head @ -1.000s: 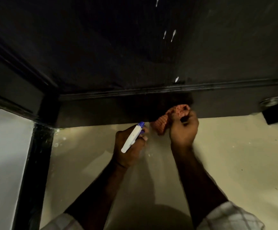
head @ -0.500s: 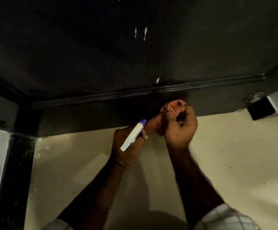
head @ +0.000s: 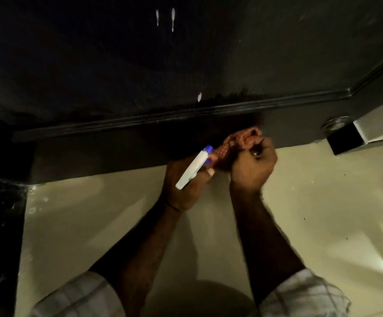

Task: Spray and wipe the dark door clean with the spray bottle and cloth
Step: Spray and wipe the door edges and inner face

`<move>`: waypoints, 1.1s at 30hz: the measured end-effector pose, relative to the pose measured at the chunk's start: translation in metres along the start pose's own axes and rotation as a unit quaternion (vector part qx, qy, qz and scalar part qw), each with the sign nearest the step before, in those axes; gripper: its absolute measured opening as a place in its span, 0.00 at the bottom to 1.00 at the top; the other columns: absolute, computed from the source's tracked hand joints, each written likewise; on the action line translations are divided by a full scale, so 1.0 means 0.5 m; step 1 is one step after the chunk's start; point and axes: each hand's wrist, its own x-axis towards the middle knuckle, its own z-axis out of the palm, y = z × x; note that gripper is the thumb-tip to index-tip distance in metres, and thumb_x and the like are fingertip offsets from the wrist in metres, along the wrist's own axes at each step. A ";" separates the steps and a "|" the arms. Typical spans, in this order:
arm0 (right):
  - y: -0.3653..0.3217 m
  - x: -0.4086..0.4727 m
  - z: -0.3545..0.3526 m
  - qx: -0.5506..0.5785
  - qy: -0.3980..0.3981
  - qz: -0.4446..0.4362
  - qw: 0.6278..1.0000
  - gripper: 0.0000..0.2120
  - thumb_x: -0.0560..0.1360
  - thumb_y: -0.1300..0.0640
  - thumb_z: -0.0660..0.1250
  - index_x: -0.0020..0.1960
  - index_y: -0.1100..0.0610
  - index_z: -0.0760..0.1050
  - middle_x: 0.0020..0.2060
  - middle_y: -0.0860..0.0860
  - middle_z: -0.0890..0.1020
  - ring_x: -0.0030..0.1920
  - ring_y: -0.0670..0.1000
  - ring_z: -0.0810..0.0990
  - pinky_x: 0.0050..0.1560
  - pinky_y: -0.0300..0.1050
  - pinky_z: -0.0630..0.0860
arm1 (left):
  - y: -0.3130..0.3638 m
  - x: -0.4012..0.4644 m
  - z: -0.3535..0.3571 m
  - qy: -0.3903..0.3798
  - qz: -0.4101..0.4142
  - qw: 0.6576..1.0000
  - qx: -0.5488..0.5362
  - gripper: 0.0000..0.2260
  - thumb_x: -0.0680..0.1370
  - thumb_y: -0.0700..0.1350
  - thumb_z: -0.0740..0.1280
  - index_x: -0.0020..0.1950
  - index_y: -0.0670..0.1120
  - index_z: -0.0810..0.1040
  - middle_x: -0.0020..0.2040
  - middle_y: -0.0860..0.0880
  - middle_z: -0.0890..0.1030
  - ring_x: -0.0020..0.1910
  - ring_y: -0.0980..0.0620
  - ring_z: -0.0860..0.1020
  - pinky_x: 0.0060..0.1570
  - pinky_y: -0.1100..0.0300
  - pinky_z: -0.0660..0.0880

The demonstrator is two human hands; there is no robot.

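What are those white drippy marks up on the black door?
Three pale streaks stand out on the dark door: two thin ones near the top, one small one just above the moulding. They look like drips. The cloth is down by the door's bottom edge, not at them.

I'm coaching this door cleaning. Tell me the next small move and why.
Probably sweep the cloth in the right hand up over the moulding, since white drips sit just above it on the door; the left hand only holds the spray bottle.
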 end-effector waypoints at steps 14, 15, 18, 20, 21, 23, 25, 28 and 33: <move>0.090 0.038 -0.076 -0.145 0.001 0.062 0.987 0.14 0.70 0.58 0.67 0.52 0.64 0.82 0.44 0.52 0.86 0.44 0.49 0.85 0.56 0.60 0.82 | 0.016 0.023 0.066 -0.015 0.056 0.998 -0.028 0.06 0.71 0.49 0.69 0.45 0.54 0.85 0.35 0.59 0.84 0.36 0.59 0.82 0.41 0.58 0.79; 0.059 0.052 -0.066 -0.120 0.042 0.047 0.991 0.12 0.68 0.60 0.67 0.48 0.65 0.82 0.40 0.50 0.85 0.41 0.44 0.83 0.57 0.58 0.83 | 0.013 0.021 0.067 -0.017 0.055 0.998 -0.037 0.07 0.72 0.48 0.69 0.47 0.52 0.86 0.35 0.58 0.84 0.36 0.59 0.83 0.40 0.60 0.79; -0.059 0.097 -0.047 -0.061 0.088 -0.122 0.987 0.07 0.68 0.69 0.69 0.47 0.68 0.79 0.40 0.58 0.82 0.44 0.52 0.80 0.54 0.61 0.80 | -0.007 0.031 0.067 -0.033 0.056 0.998 -0.022 0.06 0.75 0.42 0.70 0.48 0.43 0.85 0.33 0.53 0.82 0.33 0.57 0.81 0.38 0.65 0.76; -0.097 0.127 -0.056 -0.037 0.069 -0.234 0.969 0.11 0.70 0.74 0.69 0.52 0.70 0.79 0.46 0.62 0.82 0.49 0.59 0.81 0.54 0.58 0.80 | -0.013 0.038 0.071 -0.027 0.048 0.998 -0.017 0.07 0.75 0.43 0.70 0.46 0.40 0.85 0.33 0.47 0.81 0.33 0.54 0.81 0.36 0.60 0.77; -0.094 0.138 -0.055 -0.033 0.065 -0.257 0.964 0.13 0.71 0.75 0.68 0.56 0.71 0.79 0.49 0.65 0.82 0.51 0.62 0.81 0.55 0.61 0.80 | -0.014 0.042 0.073 -0.024 0.045 0.999 -0.019 0.08 0.74 0.45 0.70 0.45 0.40 0.84 0.34 0.45 0.82 0.33 0.53 0.81 0.35 0.57 0.77; -0.056 0.127 -0.047 -0.057 0.079 -0.251 0.963 0.16 0.74 0.72 0.66 0.61 0.70 0.77 0.55 0.67 0.81 0.56 0.67 0.82 0.59 0.65 0.79 | -0.003 0.044 0.084 -0.029 0.042 0.998 -0.020 0.09 0.73 0.47 0.70 0.43 0.42 0.84 0.35 0.43 0.83 0.33 0.46 0.82 0.35 0.50 0.80; 0.024 0.093 -0.059 -0.130 0.077 -0.172 0.973 0.21 0.76 0.68 0.65 0.68 0.60 0.77 0.62 0.62 0.81 0.62 0.62 0.81 0.67 0.54 0.78 | 0.005 0.047 0.094 -0.021 0.068 0.997 -0.025 0.13 0.73 0.49 0.68 0.43 0.38 0.84 0.34 0.42 0.83 0.33 0.45 0.82 0.35 0.50 0.80; 0.094 0.063 -0.098 -0.165 0.053 0.071 0.982 0.18 0.80 0.61 0.67 0.70 0.57 0.78 0.62 0.59 0.84 0.64 0.61 0.82 0.65 0.43 0.74 | 0.010 0.046 0.100 -0.028 0.088 0.995 -0.048 0.11 0.73 0.49 0.67 0.51 0.48 0.85 0.35 0.53 0.84 0.35 0.54 0.83 0.38 0.58 0.79; -0.020 0.137 -0.065 -0.103 0.221 0.012 0.970 0.12 0.78 0.58 0.71 0.59 0.63 0.82 0.52 0.55 0.86 0.54 0.53 0.85 0.54 0.33 0.76 | -0.003 0.060 0.110 -0.031 0.100 0.993 -0.055 0.11 0.74 0.47 0.68 0.50 0.44 0.86 0.35 0.44 0.84 0.34 0.44 0.83 0.35 0.50 0.82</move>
